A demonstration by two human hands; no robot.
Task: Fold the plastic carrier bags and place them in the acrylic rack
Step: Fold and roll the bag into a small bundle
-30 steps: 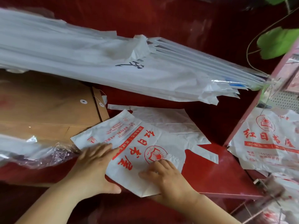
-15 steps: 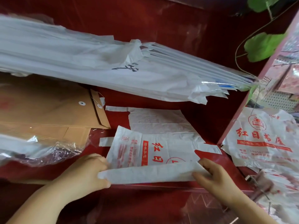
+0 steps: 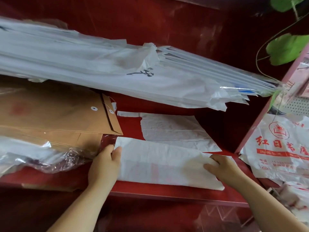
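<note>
The half-folded bag (image 3: 163, 163) was thin, slick, floppy film lying flat on the red shelf (image 3: 167, 192), just right of the brown envelope (image 3: 58, 118)'s near corner. I figured it'd spring open unless held at both ends. Left hand (image 3: 104, 166) pinched the end by the envelope, right hand (image 3: 222, 168) pinched the far end, and a spare bag (image 3: 172, 129) lay just behind.

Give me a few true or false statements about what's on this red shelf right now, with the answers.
1. The left hand and right hand hold opposite ends of the folded carrier bag. True.
2. Its red print faces up, clearly readable. False: it only shows faintly through.
3. Brown envelopes lie to its left. True.
4. Nothing lies behind it. False: a flat white bag lies there.
</note>
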